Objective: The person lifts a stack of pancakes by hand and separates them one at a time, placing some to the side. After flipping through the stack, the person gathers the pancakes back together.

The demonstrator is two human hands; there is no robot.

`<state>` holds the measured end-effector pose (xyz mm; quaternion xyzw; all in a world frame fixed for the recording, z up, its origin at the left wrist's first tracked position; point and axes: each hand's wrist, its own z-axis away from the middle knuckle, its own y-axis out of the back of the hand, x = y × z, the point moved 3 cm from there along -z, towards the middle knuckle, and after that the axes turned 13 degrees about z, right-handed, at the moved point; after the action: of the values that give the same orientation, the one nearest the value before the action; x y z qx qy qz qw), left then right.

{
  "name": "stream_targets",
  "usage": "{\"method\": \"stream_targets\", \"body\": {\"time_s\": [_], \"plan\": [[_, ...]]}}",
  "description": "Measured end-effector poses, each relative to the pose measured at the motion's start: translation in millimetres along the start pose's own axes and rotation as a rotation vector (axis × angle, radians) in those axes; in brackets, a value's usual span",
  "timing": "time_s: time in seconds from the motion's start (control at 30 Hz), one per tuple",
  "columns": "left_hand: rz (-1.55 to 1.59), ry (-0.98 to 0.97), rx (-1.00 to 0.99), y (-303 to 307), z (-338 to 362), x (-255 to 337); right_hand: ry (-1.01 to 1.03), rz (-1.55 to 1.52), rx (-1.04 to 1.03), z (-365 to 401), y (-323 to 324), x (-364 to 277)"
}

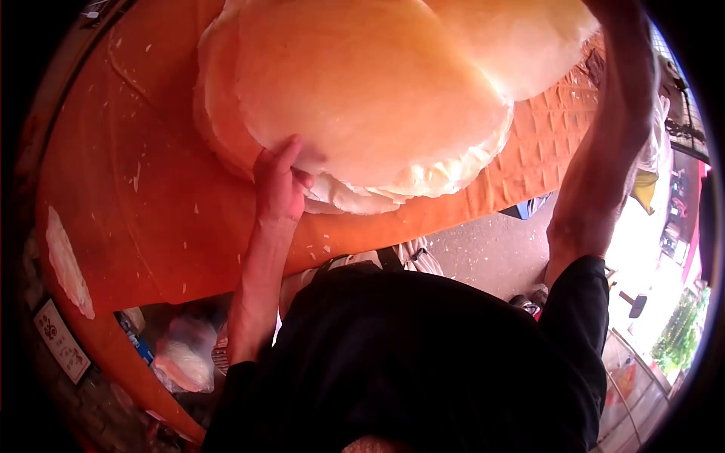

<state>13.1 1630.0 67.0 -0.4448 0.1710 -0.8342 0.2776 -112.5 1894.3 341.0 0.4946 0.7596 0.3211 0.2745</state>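
A large round, pale, translucent sheet (362, 90) lies on top of other thin sheets, with a ragged, flaky front edge. My left hand (281, 181) is at the front left of this edge, closed on the sheet's rim. A faint shadow of a finger shows through the sheet beside it. Another pale sheet (521, 45) overlaps at the back right. My right arm reaches up along the right side to the top of the view; the right hand itself is cut off by the frame.
Under the sheets is an orange-covered table (136, 226), scattered with small white flakes. A strip of white scrap (68, 264) lies at its left edge. A filled plastic bag (185, 355) is below the table at left. Wrinkled orange cloth (536, 143) extends at right.
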Motion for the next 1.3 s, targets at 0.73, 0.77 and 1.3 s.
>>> {"method": "stream_targets", "body": {"time_s": [0.73,0.77,1.3], "plan": [[0.416,0.074,-0.233,37,20,-1,0.188,-0.024,-0.558,207,-126,-120],[0.45,0.067,-0.206,32,23,3,0.227,0.012,-0.57,215,-128,-120],[0.402,-0.046,-0.154,-1,30,23,0.2,0.057,-0.438,235,-93,-100]]}}
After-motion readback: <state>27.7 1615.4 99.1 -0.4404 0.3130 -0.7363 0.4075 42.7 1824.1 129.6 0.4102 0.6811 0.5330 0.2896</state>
